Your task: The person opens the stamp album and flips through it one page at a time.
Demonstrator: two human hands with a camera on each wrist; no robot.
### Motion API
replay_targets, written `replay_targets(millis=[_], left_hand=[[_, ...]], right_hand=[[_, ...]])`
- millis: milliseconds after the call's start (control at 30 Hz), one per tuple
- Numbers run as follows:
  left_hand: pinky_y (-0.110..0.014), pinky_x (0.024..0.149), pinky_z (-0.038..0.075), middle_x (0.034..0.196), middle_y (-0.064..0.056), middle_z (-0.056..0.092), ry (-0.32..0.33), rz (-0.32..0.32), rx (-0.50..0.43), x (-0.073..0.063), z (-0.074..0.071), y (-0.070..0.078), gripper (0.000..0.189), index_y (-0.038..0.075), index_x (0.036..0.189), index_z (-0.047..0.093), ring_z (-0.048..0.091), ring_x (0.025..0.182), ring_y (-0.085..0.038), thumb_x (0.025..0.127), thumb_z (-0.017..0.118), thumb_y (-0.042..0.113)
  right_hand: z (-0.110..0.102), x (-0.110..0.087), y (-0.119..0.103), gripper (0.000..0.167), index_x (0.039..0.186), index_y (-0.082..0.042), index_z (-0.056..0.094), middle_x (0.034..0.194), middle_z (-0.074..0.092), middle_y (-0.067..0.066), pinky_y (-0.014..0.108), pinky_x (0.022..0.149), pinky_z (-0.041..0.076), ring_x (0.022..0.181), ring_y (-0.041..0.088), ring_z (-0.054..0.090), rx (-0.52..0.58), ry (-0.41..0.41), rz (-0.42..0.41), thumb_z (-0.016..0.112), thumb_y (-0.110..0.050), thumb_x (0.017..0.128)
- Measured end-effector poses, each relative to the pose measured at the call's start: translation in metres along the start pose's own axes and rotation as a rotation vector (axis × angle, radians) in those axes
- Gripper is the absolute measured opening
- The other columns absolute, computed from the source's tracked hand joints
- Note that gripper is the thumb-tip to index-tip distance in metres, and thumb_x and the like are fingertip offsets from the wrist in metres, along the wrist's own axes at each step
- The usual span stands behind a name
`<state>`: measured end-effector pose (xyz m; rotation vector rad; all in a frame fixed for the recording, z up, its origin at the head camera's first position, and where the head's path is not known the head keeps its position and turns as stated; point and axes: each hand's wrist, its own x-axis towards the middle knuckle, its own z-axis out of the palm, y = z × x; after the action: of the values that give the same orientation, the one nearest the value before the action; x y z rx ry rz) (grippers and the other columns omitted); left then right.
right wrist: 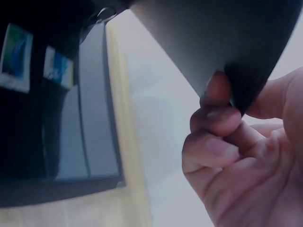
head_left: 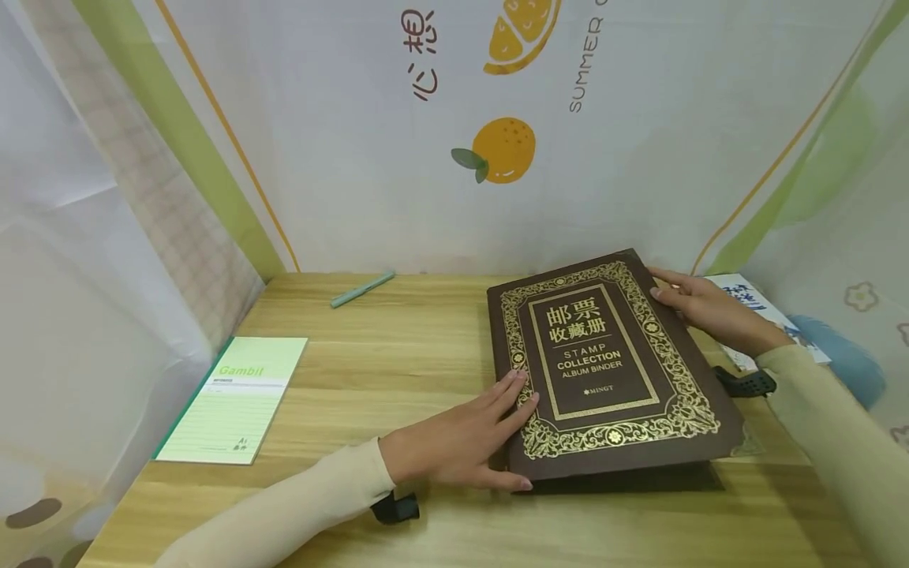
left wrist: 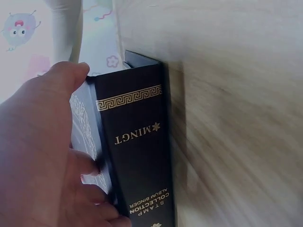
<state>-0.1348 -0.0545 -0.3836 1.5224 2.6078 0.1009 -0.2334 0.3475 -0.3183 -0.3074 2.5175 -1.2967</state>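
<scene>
The stamp album (head_left: 588,406) is placed on the desk (head_left: 398,339), toward its right edge, with the front cover (right wrist: 227,42) raised at a slant. By the right grip (head_left: 710,309), the free edge of this cover is pinched near the far corner, between thumb and curled fingers. The left grip (head_left: 465,438) is spread over the cover beside the spine (left wrist: 137,127), and nothing is clasped by it. The album is judged rather heavy, the cover stiff and slightly slippery. It is probably best held by the free edge, while the spine is steadied; the small coloured pieces (right wrist: 15,56) inside, perhaps stamps, should be considered fragile.
</scene>
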Motion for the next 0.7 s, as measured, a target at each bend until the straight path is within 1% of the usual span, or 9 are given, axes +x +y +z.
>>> replay_targets(millis=[67,167,300,367,467,567,700], left_hand=[[-0.038,0.126,0.02,0.169,-0.02,-0.012,0.002,0.003,0.0,-0.001,0.001,-0.001,0.103,0.01,0.163,-0.002,-0.008,0.158,-0.032,0.095,0.039,0.076],[-0.037,0.126,0.02,0.168,-0.021,-0.012,0.002,0.006,-0.01,-0.003,0.001,-0.002,0.103,0.009,0.163,-0.002,-0.008,0.158,-0.032,0.096,0.04,0.075],[-0.037,0.125,0.023,0.168,-0.02,-0.014,0.006,0.004,-0.025,-0.005,0.001,-0.003,0.103,0.009,0.162,-0.002,-0.009,0.158,-0.031,0.096,0.041,0.074],[-0.037,0.125,0.024,0.168,-0.02,-0.014,0.013,0.004,-0.031,-0.007,0.001,-0.004,0.103,0.009,0.162,-0.003,-0.008,0.158,-0.032,0.096,0.042,0.074],[-0.037,0.124,0.026,0.168,-0.02,-0.016,0.024,0.006,-0.046,-0.01,0.003,-0.005,0.104,0.009,0.162,-0.004,-0.009,0.158,-0.032,0.095,0.042,0.074],[-0.038,0.123,0.028,0.168,-0.019,-0.017,0.037,0.005,-0.067,-0.012,0.005,-0.005,0.104,0.009,0.162,-0.006,-0.009,0.158,-0.031,0.095,0.041,0.074],[-0.038,0.122,0.029,0.168,-0.018,-0.02,0.055,0.005,-0.095,-0.014,0.007,-0.005,0.104,0.01,0.161,-0.009,-0.011,0.158,-0.029,0.096,0.043,0.072]], right_hand=[[0.0,0.001,-0.005,0.071,0.165,-0.016,0.005,0.121,0.069,-0.014,0.023,0.087,0.056,0.102,0.006,0.071,0.006,0.005,-0.011,0.038,-0.045,0.109],[0.0,0.003,-0.012,0.07,0.165,-0.014,0.003,0.116,0.07,-0.019,0.024,0.086,0.057,0.101,0.006,0.072,0.056,0.0,-0.034,0.038,-0.042,0.11],[0.002,0.006,-0.021,0.068,0.164,-0.012,0.004,0.111,0.071,-0.021,0.027,0.082,0.059,0.098,0.005,0.072,0.142,0.002,-0.055,0.039,-0.036,0.111],[0.004,0.008,-0.026,0.068,0.164,-0.011,0.004,0.111,0.071,-0.021,0.028,0.081,0.059,0.098,0.004,0.072,0.167,0.008,-0.062,0.039,-0.034,0.111],[0.006,0.009,-0.033,0.069,0.164,-0.011,0.004,0.113,0.07,-0.022,0.027,0.083,0.059,0.101,0.003,0.072,0.195,0.019,-0.064,0.04,-0.036,0.11],[0.009,0.01,-0.041,0.07,0.165,-0.015,0.006,0.113,0.07,-0.021,0.027,0.084,0.059,0.102,0.003,0.071,0.198,0.043,-0.061,0.041,-0.039,0.109],[0.012,0.011,-0.053,0.069,0.165,-0.02,0.009,0.11,0.071,-0.018,0.029,0.08,0.06,0.096,0.005,0.072,0.237,0.082,-0.06,0.042,-0.042,0.108]])
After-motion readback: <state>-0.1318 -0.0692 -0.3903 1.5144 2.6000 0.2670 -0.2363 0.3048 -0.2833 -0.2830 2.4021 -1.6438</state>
